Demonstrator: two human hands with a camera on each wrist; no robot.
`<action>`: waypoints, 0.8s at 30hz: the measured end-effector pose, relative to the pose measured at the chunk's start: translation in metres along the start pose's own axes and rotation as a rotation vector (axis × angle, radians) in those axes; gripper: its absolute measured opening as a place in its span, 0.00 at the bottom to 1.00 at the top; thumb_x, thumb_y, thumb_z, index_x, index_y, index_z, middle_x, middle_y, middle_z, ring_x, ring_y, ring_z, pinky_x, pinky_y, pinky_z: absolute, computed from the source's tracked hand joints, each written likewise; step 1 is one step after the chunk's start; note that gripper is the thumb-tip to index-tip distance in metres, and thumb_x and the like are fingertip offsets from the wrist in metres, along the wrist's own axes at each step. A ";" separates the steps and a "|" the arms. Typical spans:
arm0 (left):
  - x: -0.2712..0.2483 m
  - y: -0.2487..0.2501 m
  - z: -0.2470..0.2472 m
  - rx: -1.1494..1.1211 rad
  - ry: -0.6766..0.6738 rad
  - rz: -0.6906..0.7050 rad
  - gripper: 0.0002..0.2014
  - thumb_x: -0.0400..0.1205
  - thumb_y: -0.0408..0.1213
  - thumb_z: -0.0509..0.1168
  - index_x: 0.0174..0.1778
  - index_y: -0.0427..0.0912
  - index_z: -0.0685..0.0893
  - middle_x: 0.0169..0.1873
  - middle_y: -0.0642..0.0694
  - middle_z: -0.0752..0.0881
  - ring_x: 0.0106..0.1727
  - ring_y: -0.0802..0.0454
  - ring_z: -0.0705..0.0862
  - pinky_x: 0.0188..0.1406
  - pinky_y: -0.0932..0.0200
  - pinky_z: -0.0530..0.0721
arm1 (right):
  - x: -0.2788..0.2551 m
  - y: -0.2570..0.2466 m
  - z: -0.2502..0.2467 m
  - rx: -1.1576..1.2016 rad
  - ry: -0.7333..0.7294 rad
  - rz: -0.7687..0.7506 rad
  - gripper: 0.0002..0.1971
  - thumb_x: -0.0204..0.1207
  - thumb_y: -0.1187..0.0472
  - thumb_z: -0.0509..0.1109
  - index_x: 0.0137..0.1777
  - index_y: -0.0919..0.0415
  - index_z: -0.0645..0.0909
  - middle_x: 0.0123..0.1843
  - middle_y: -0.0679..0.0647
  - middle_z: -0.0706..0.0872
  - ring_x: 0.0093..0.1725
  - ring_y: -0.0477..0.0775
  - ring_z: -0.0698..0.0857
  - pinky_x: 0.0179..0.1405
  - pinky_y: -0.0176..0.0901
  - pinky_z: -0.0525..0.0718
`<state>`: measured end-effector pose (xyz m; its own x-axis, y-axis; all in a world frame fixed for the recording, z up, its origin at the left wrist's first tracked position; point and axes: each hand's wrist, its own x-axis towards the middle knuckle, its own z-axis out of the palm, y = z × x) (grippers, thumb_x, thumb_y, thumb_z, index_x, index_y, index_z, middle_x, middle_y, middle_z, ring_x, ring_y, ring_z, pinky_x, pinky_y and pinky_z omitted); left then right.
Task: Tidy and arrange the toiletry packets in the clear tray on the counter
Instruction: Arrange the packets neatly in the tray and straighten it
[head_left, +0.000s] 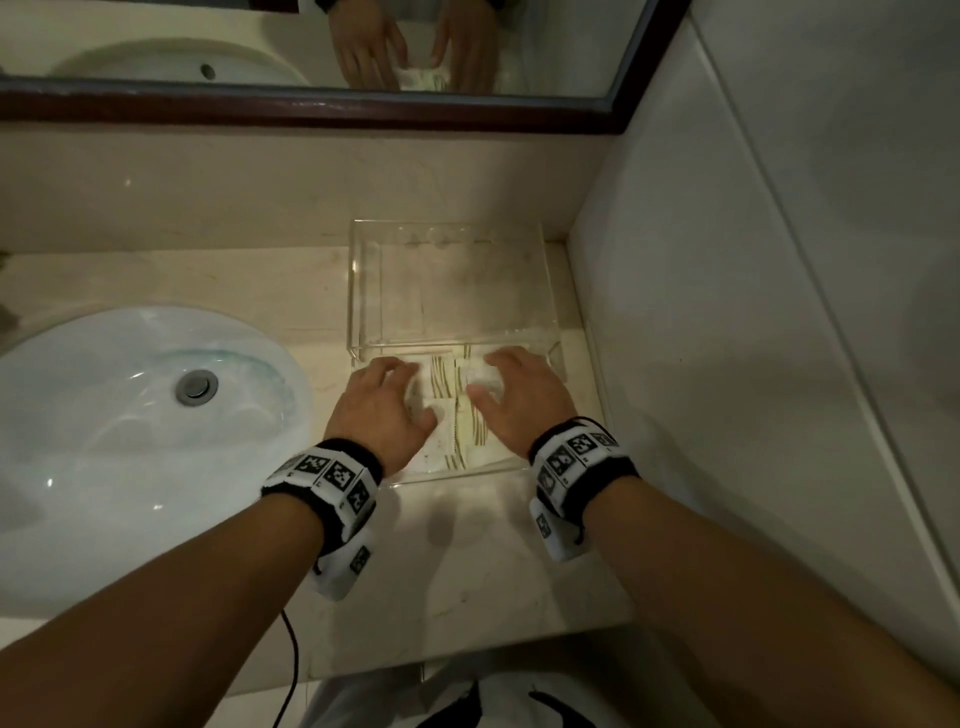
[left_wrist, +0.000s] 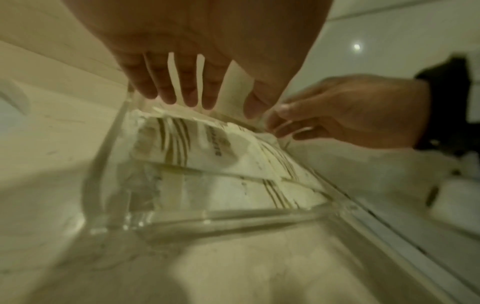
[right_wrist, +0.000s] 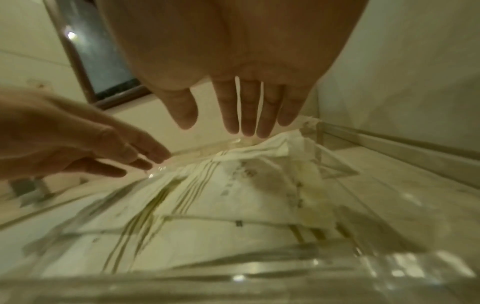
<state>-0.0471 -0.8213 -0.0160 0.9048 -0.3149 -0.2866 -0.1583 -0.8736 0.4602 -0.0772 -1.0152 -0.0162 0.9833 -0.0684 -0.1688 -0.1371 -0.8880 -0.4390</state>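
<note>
A: What is hard to make out here?

B: The print on the toiletry packets (head_left: 451, 410). They are white with olive stripes, and in the left wrist view the lettering on the packets (left_wrist: 207, 150) is blurred. How many lie there I cannot tell; they overlap, and both hands cover parts of them.

A: Where do they lie?

B: In the clear tray (head_left: 540, 291), in its lower compartment, at the centre of the head view. A clear divider crosses the tray, and the upper compartment sits towards the backsplash.

A: And the hands?

B: The left hand (head_left: 382, 402) lies over the left side of the packets, fingers straight and slightly spread, clasping nothing. The right hand (head_left: 522, 397) lies over the right side, fingers also straight and close together. In the right wrist view those fingertips (right_wrist: 246, 125) sit just above the packets' far edge (right_wrist: 267, 148); whether they touch I cannot say. The left wrist view shows the left fingers (left_wrist: 187, 90) over the top of the stack.

A: The surface and room?

B: A beige stone counter (head_left: 483, 551), a white sink (head_left: 130, 415) at the left edge, cut off by the frame. A dark-framed mirror (head_left: 156, 47) along the top shows both hands reflected. A pale wall (head_left: 779, 234) fills the right side. The light is dim.
</note>
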 end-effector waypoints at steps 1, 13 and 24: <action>-0.002 -0.003 -0.006 -0.049 0.054 -0.007 0.30 0.80 0.50 0.66 0.79 0.44 0.73 0.77 0.45 0.71 0.75 0.42 0.70 0.74 0.47 0.72 | -0.002 0.005 -0.004 0.052 0.082 0.036 0.23 0.80 0.47 0.65 0.70 0.60 0.78 0.71 0.57 0.79 0.70 0.59 0.76 0.70 0.51 0.74; -0.011 -0.052 -0.023 -0.094 0.011 -0.415 0.08 0.83 0.43 0.62 0.48 0.43 0.81 0.43 0.40 0.85 0.45 0.40 0.79 0.44 0.53 0.75 | -0.030 0.044 -0.011 0.093 0.026 0.564 0.11 0.79 0.51 0.65 0.53 0.56 0.84 0.49 0.57 0.89 0.42 0.56 0.84 0.44 0.42 0.84; -0.029 -0.054 -0.009 -0.226 -0.197 -0.429 0.16 0.82 0.44 0.62 0.36 0.40 0.89 0.36 0.39 0.89 0.41 0.41 0.86 0.45 0.52 0.85 | -0.039 0.049 0.000 0.075 -0.078 0.616 0.15 0.80 0.54 0.64 0.45 0.63 0.88 0.44 0.62 0.90 0.43 0.63 0.86 0.43 0.45 0.87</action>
<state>-0.0617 -0.7615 -0.0254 0.7746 -0.0291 -0.6318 0.3195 -0.8441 0.4306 -0.1220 -1.0558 -0.0309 0.7098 -0.5217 -0.4733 -0.6868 -0.6618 -0.3005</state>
